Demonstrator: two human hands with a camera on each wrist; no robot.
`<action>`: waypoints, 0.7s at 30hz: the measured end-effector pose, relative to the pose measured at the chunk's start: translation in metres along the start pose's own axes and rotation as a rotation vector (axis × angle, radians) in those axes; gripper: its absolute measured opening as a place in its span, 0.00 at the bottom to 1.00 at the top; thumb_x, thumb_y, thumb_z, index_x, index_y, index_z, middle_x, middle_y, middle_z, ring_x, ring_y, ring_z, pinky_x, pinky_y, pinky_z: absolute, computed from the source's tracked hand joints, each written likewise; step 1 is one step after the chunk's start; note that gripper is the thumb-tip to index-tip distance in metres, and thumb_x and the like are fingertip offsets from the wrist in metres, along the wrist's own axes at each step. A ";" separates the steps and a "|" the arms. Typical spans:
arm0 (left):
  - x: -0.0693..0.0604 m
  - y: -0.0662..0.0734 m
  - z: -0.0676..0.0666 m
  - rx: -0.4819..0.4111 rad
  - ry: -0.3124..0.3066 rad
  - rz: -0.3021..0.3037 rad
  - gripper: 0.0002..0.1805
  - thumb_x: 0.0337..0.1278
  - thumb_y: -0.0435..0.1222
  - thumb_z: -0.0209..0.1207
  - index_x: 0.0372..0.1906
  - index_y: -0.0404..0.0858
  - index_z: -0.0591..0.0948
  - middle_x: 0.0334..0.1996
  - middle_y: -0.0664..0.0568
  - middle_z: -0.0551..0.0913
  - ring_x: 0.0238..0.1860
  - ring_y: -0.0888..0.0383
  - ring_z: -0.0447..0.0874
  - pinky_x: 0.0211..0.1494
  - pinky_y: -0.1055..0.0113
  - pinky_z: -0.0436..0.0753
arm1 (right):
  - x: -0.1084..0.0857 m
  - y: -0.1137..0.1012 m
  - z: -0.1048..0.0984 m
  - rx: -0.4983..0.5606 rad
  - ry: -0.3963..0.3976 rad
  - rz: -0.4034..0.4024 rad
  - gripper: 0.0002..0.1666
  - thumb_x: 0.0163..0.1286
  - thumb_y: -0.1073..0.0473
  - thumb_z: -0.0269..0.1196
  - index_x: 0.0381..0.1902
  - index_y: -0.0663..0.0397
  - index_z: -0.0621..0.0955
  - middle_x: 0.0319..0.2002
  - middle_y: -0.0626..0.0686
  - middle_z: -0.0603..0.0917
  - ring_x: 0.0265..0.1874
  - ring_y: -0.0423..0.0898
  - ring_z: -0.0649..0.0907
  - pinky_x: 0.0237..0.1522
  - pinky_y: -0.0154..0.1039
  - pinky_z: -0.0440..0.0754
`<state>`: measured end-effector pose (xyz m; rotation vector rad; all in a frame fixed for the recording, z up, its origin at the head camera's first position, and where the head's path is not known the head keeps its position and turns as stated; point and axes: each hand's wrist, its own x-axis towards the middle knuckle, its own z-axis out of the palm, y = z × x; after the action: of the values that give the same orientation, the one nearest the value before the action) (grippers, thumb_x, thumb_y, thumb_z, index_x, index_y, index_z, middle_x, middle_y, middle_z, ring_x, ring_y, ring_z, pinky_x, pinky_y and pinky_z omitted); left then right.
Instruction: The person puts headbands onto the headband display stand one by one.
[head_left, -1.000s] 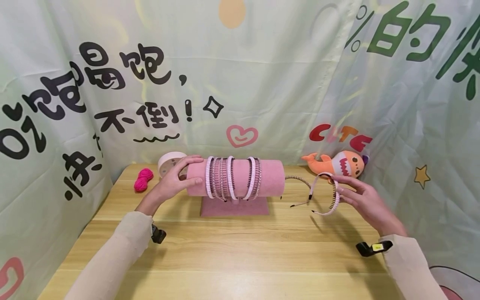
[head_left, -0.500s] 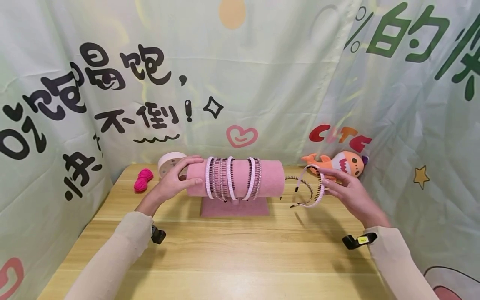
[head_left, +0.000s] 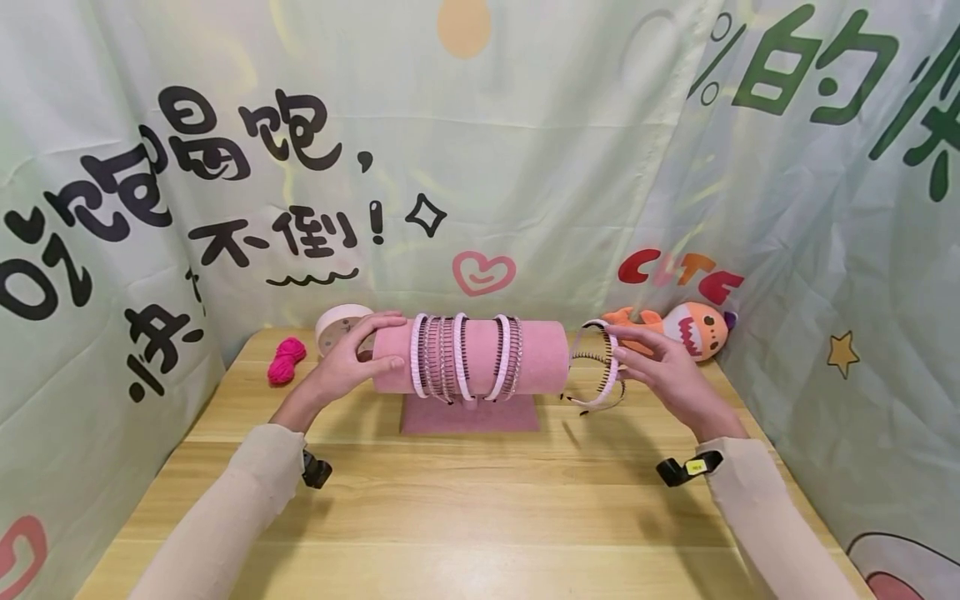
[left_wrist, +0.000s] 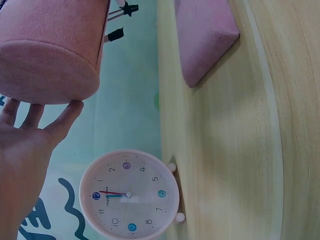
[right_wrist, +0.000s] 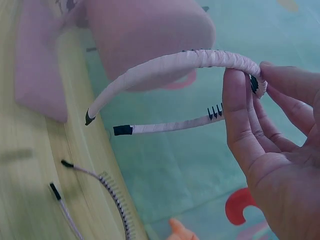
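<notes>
A pink velvet headband stand, a horizontal roll on a flat base, carries several headbands, some white, some thin with teeth. At its left end my left hand grips the roll, thumb in front and fingers over the top; in the left wrist view its fingertips touch the end. My right hand pinches a white wrapped headband with dark inner teeth and black tips, held just off the roll's right end, its opening facing the roll. Behind it a thin toothed headband lies on the table.
A round clock stands behind my left hand, and a bright pink yarn skein lies left of it. An orange shark plush sits at the back right. Printed curtains enclose the wooden table.
My right hand has carried the white headband leftward, closer to the stand's right end, and it now overlaps the thin headband in view. My left hand has stayed on the stand.
</notes>
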<state>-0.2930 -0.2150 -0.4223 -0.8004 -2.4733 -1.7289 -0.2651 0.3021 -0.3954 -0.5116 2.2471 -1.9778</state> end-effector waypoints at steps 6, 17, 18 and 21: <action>-0.001 0.000 0.000 -0.001 0.005 0.000 0.34 0.68 0.32 0.71 0.77 0.43 0.75 0.85 0.40 0.61 0.84 0.37 0.59 0.80 0.29 0.68 | 0.009 -0.004 0.013 -0.011 -0.009 -0.007 0.28 0.84 0.59 0.63 0.77 0.58 0.76 0.77 0.55 0.74 0.54 0.38 0.89 0.55 0.36 0.91; 0.000 -0.001 0.000 0.002 0.000 0.006 0.34 0.69 0.32 0.70 0.77 0.42 0.74 0.85 0.40 0.61 0.84 0.37 0.59 0.80 0.29 0.68 | 0.022 -0.007 0.031 -0.030 -0.055 -0.003 0.31 0.85 0.58 0.61 0.80 0.62 0.72 0.74 0.55 0.75 0.54 0.41 0.90 0.57 0.39 0.91; 0.000 -0.001 0.000 0.005 0.001 0.006 0.34 0.69 0.32 0.70 0.77 0.41 0.74 0.85 0.39 0.61 0.84 0.37 0.59 0.80 0.29 0.68 | 0.023 -0.008 0.033 -0.030 -0.057 -0.007 0.31 0.85 0.58 0.61 0.80 0.62 0.72 0.75 0.57 0.74 0.55 0.41 0.90 0.57 0.39 0.91; 0.000 -0.001 0.000 0.008 0.004 0.004 0.34 0.69 0.32 0.70 0.77 0.42 0.75 0.85 0.39 0.61 0.85 0.37 0.59 0.80 0.29 0.68 | 0.025 -0.009 0.038 -0.028 -0.059 -0.013 0.30 0.85 0.58 0.62 0.79 0.62 0.73 0.77 0.59 0.73 0.54 0.41 0.90 0.57 0.40 0.91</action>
<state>-0.2936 -0.2151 -0.4235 -0.7993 -2.4728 -1.7163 -0.2762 0.2577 -0.3888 -0.5814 2.2449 -1.9132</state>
